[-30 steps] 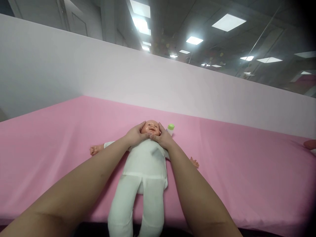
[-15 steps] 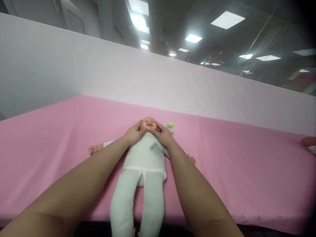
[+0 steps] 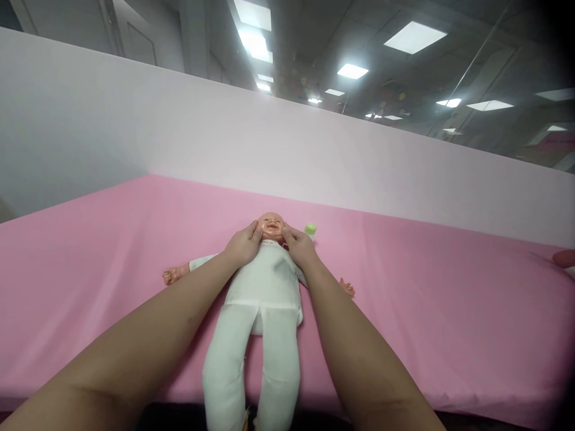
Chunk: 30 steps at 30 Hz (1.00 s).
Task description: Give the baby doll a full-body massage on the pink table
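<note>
Life-size baby doll, glossy flesh-toned head, white cloth top & trousers point(image 3: 264, 281), supine on a surface covered w/ smooth bright-pink fabric point(image 3: 426, 305); head end away from the person, legs toward the person, lower legs reaching over the near edge of the pink fabric. L hand point(image 3: 245, 244) against the L side of the doll's head point(image 3: 271, 221), R hand point(image 3: 302, 246) against the R side; the head thus sits btwn the two. Thumbs lie near the doll's cheeks, other fingers bent & partly hidden; contact is visible, but whether either hand is closed tight on the head, can't tell. Person's bare forearms flank the doll's trunk, each passing over one of its outspread arms. Doll's plastic hands show on either side: one point(image 3: 176, 273) L of the trunk, the other point(image 3: 347, 287) R. Just R of the doll's head, beyond the R hand: small pale container w/ lime-green top point(image 3: 309, 229), lower part partly hidden. Well R of the doll: reddish rounded object point(image 3: 563, 258), cut off, identity unclear. Beyond the doll's head: long plain white panel point(image 3: 278, 143); above & past it, bright square ceiling lights point(image 3: 415, 37).
</note>
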{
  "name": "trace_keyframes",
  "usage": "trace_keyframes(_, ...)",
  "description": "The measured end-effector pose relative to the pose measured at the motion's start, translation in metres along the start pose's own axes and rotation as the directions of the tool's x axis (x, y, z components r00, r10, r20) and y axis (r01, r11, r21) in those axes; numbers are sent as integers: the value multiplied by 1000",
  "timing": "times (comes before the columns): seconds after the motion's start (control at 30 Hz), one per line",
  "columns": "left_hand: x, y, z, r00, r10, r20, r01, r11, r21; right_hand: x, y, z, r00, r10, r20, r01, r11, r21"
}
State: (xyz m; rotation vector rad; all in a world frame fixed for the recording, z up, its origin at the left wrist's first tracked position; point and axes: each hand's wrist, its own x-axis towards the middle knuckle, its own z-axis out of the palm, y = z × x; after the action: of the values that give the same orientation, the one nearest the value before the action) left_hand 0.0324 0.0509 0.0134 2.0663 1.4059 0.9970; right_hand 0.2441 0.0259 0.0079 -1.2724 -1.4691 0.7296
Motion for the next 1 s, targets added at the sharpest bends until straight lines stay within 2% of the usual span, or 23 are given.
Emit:
trace_keyframes(0.17,-4,8,-4,998,62,20,-61,998,-31,-7,-11,4,999,6,33,-7,1000,22)
trace_keyframes(0.37,-3,8,-3,998,66,4,-66,997,-36,-6,-9,6,1000,18,-6,-19,994,-104)
trace_keyframes(0.73,6,-13,2,1000,11,2,-11,962,-272,-3,-2,3,999,-32,22,32,999,4)
trace_keyframes(0.9,10,-18,8,999,-24,-32,14,962,-274,4,9,6,999,22,-42,-24,999,-47)
trace_keyframes(1.0,8,-15,6,999,-22,-47,9,968,-251,4,9,7,999,12,-49,-15,998,-62)
